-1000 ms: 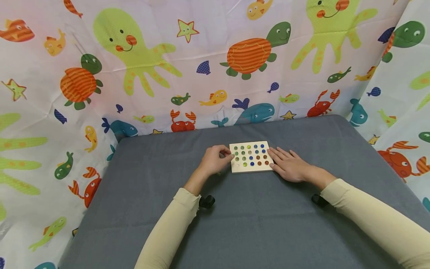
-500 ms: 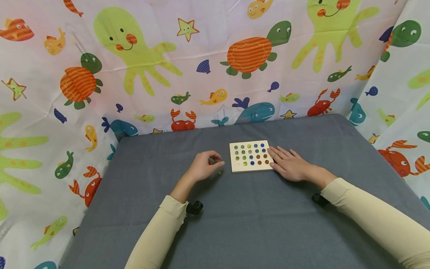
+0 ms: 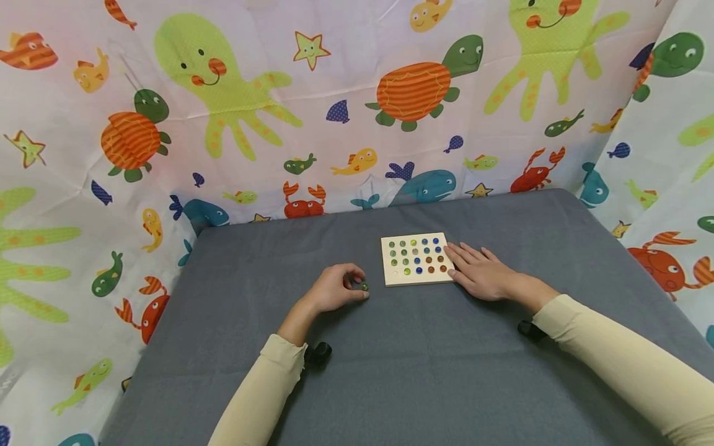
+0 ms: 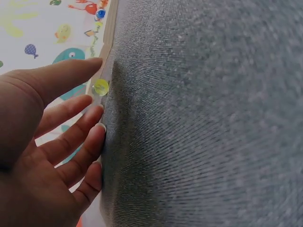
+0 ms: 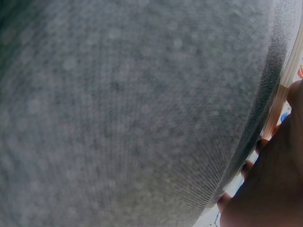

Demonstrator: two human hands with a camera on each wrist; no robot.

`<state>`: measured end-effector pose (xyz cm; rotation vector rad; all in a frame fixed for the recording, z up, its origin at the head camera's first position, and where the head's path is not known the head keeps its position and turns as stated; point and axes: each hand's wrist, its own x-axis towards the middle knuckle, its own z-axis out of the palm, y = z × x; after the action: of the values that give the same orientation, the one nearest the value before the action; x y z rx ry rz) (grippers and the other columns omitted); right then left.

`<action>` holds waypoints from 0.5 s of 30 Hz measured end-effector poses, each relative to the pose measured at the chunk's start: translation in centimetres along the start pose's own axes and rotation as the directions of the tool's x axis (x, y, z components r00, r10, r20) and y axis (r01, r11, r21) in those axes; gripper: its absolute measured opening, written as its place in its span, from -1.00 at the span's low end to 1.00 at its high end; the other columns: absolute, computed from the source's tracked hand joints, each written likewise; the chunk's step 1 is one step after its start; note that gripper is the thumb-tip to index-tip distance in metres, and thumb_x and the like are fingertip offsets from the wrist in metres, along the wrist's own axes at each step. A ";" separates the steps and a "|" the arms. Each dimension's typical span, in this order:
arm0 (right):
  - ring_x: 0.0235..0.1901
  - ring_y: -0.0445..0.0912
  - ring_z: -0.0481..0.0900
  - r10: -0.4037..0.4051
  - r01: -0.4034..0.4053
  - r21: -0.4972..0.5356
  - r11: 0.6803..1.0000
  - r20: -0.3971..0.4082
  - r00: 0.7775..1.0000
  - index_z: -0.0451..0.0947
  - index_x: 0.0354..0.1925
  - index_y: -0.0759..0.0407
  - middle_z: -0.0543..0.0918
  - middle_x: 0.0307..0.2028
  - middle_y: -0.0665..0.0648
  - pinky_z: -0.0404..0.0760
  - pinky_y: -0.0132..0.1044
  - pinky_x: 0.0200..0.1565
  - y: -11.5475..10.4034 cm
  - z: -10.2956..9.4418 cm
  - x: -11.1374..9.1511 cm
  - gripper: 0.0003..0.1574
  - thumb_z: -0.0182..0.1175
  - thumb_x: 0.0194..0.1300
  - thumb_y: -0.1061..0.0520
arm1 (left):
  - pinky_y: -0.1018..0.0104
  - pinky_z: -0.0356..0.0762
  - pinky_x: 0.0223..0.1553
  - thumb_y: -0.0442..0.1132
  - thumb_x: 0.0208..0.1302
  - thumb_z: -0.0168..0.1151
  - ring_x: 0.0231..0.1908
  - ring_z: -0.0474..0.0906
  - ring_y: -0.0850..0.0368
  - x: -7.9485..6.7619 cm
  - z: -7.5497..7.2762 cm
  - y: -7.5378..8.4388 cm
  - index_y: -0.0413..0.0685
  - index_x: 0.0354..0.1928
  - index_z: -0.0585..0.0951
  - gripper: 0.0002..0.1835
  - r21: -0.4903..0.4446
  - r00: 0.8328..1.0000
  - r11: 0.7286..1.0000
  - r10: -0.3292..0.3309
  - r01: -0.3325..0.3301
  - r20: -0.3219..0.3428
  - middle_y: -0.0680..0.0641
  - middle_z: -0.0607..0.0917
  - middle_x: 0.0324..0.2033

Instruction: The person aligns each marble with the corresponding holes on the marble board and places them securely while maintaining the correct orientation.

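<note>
A pale wooden board (image 3: 390,279) lies on the cloth, with rows of coloured glass marbles in its hollows. Its near left hollow (image 3: 396,272) holds no marble. Left of the board, a loose yellow-green marble (image 4: 101,87) rests on the cloth. My left hand (image 3: 336,289) is around that marble, thumb on one side and fingers on the other. In the left wrist view a gap shows between thumb and fingertips, and the marble sits just past them. My right hand (image 3: 484,276) lies flat, its fingertips touching the board's right edge.
Grey cloth (image 3: 424,371) covers the table. Behind and at both sides hangs a white curtain (image 3: 357,74) printed with sea animals. A black wrist strap piece (image 3: 319,353) sticks out by the left cuff, and another (image 3: 531,332) by the right.
My left hand has moved from the board's left edge, left and toward me, to the loose marble, which its fingers previously hid. The right hand stays in place.
</note>
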<state>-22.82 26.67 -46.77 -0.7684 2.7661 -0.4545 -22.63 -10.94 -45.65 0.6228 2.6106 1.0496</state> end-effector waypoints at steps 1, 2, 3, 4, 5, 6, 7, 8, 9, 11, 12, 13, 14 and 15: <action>0.58 0.29 -0.13 0.004 -0.004 -0.006 1.000 0.006 1.000 -0.11 0.64 0.17 -0.04 0.62 0.26 -0.20 0.43 0.41 0.1 0.1 0.0 -0.14 -0.27 0.66 -0.26 | 0.30 0.56 -0.43 -0.18 0.23 0.51 -0.39 0.52 0.14 0.0 0.0 0.0 -0.10 0.02 0.69 -0.65 0.001 1.000 1.000 0.001 -0.001 0.001 -0.06 0.68 -0.16; 0.58 0.28 -0.15 0.010 -0.010 -0.010 1.000 0.010 1.000 -0.12 0.64 0.16 -0.05 0.62 0.24 -0.21 0.42 0.42 0.2 0.2 0.0 -0.13 -0.28 0.65 -0.27 | 0.30 0.56 -0.43 -0.19 0.23 0.51 -0.39 0.52 0.14 -0.1 0.1 -0.1 -0.10 0.01 0.69 -0.66 0.001 1.000 1.000 0.003 -0.003 0.000 -0.06 0.67 -0.17; 0.59 0.26 -0.15 0.014 -0.014 -0.013 1.000 0.011 1.000 -0.13 0.64 0.15 -0.06 0.62 0.23 -0.21 0.41 0.42 0.3 0.3 0.1 -0.13 -0.29 0.65 -0.28 | 0.30 0.56 -0.42 -0.20 0.22 0.51 -0.38 0.52 0.14 -0.1 0.1 -0.1 -0.11 0.00 0.69 -0.66 0.006 1.000 1.000 0.009 -0.009 -0.003 -0.06 0.67 -0.18; 0.59 0.24 -0.16 0.020 -0.020 -0.022 1.000 0.015 1.000 -0.14 0.65 0.13 -0.07 0.63 0.20 -0.21 0.40 0.43 0.4 0.4 0.2 -0.12 -0.31 0.65 -0.30 | 0.30 0.55 -0.41 -0.21 0.22 0.52 -0.38 0.52 0.14 -0.1 0.2 -0.1 -0.11 -0.01 0.69 -0.68 0.010 1.000 1.000 0.016 -0.016 -0.007 -0.06 0.67 -0.20; 0.59 0.25 -0.16 0.020 -0.019 -0.020 1.000 0.014 1.000 -0.14 0.65 0.13 -0.07 0.63 0.21 -0.21 0.40 0.42 0.6 0.5 0.3 -0.12 -0.31 0.65 -0.30 | 0.30 0.54 -0.39 -0.22 0.22 0.52 -0.38 0.52 0.14 -0.1 0.2 -0.2 -0.11 -0.02 0.70 -0.69 0.015 1.000 1.000 0.022 -0.022 -0.010 -0.05 0.68 -0.22; 0.59 0.24 -0.16 0.022 -0.022 -0.021 1.000 0.014 1.000 -0.14 0.65 0.12 -0.07 0.63 0.20 -0.21 0.40 0.43 0.7 0.7 0.3 -0.13 -0.30 0.65 -0.30 | 0.31 0.53 -0.37 -0.22 0.21 0.52 -0.38 0.52 0.14 -0.1 0.2 -0.2 -0.11 -0.04 0.70 -0.70 0.021 1.000 0.999 0.027 -0.026 -0.014 -0.04 0.68 -0.24; 0.60 0.22 -0.17 0.028 -0.028 -0.027 0.999 0.015 0.999 -0.15 0.65 0.11 -0.08 0.63 0.18 -0.21 0.38 0.44 0.8 0.8 0.4 -0.13 -0.31 0.65 -0.30 | 0.31 0.52 -0.34 -0.22 0.21 0.52 -0.38 0.52 0.15 -0.1 0.3 -0.2 -0.11 -0.06 0.71 -0.71 0.030 0.999 0.999 0.032 -0.032 -0.017 -0.04 0.68 -0.25; 0.60 0.21 -0.16 0.030 -0.030 -0.028 0.999 0.012 0.999 -0.15 0.65 0.11 -0.08 0.63 0.17 -0.21 0.38 0.44 0.9 1.0 0.5 -0.14 -0.29 0.65 -0.29 | 0.31 0.50 -0.32 -0.23 0.21 0.52 -0.38 0.52 0.16 -0.1 0.3 -0.3 -0.11 -0.07 0.71 -0.73 0.034 0.999 0.999 0.036 -0.035 -0.020 -0.03 0.68 -0.27; 0.60 0.21 -0.16 0.030 -0.030 -0.029 0.999 0.008 1.000 -0.14 0.65 0.10 -0.07 0.63 0.17 -0.20 0.38 0.44 1.0 1.2 0.6 -0.14 -0.27 0.65 -0.27 | 0.32 0.49 -0.30 -0.23 0.20 0.52 -0.39 0.52 0.16 -0.1 0.4 -0.3 -0.10 -0.09 0.72 -0.74 0.039 0.999 0.999 0.038 -0.037 -0.024 -0.02 0.68 -0.29; 0.60 0.21 -0.15 0.027 -0.027 -0.027 0.999 0.002 1.000 -0.14 0.65 0.11 -0.07 0.63 0.17 -0.19 0.39 0.43 1.1 1.3 0.6 -0.15 -0.24 0.65 -0.25 | 0.32 0.49 -0.28 -0.24 0.20 0.52 -0.39 0.52 0.18 0.0 0.5 -0.4 -0.10 -0.12 0.72 -0.76 0.042 0.999 0.998 0.039 -0.038 -0.032 0.00 0.69 -0.32; 0.60 0.20 -0.16 0.029 -0.029 -0.031 0.999 0.001 1.000 -0.14 0.65 0.10 -0.07 0.63 0.15 -0.19 0.38 0.44 1.1 1.4 0.6 -0.15 -0.24 0.66 -0.25 | 0.32 0.48 -0.28 -0.24 0.19 0.53 -0.40 0.52 0.19 0.0 0.5 -0.4 -0.10 -0.13 0.72 -0.77 0.044 0.999 0.998 0.037 -0.035 -0.035 0.01 0.68 -0.34; 0.60 0.20 -0.16 0.028 -0.028 -0.030 0.999 0.000 1.000 -0.14 0.65 0.10 -0.07 0.63 0.16 -0.19 0.38 0.44 1.0 1.4 0.6 -0.16 -0.24 0.66 -0.24 | 0.33 0.48 -0.28 -0.24 0.19 0.53 -0.41 0.52 0.19 0.0 0.6 -0.4 -0.09 -0.15 0.73 -0.78 0.045 0.999 0.999 0.032 -0.030 -0.037 0.02 0.68 -0.35; 0.60 0.20 -0.16 0.027 -0.027 -0.031 0.999 0.000 1.000 -0.14 0.65 0.10 -0.07 0.63 0.16 -0.19 0.38 0.44 0.9 1.3 0.5 -0.15 -0.24 0.66 -0.25 | 0.33 0.48 -0.28 -0.24 0.19 0.52 -0.41 0.52 0.20 0.0 0.6 -0.4 -0.09 -0.16 0.73 -0.79 0.045 0.999 0.999 0.030 -0.028 -0.040 0.03 0.68 -0.36; 0.60 0.20 -0.16 0.027 -0.027 -0.029 0.999 0.000 1.000 -0.14 0.65 0.11 -0.07 0.63 0.17 -0.20 0.38 0.44 0.8 1.2 0.4 -0.15 -0.25 0.66 -0.25 | 0.33 0.48 -0.28 -0.25 0.19 0.52 -0.42 0.52 0.21 0.1 0.7 -0.3 -0.09 -0.17 0.73 -0.80 0.046 0.999 0.999 0.026 -0.024 -0.042 0.04 0.68 -0.37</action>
<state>-23.15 26.78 -48.20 -0.7362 2.7849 -0.4104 -22.51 -10.68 -46.33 0.6513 2.6770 1.0250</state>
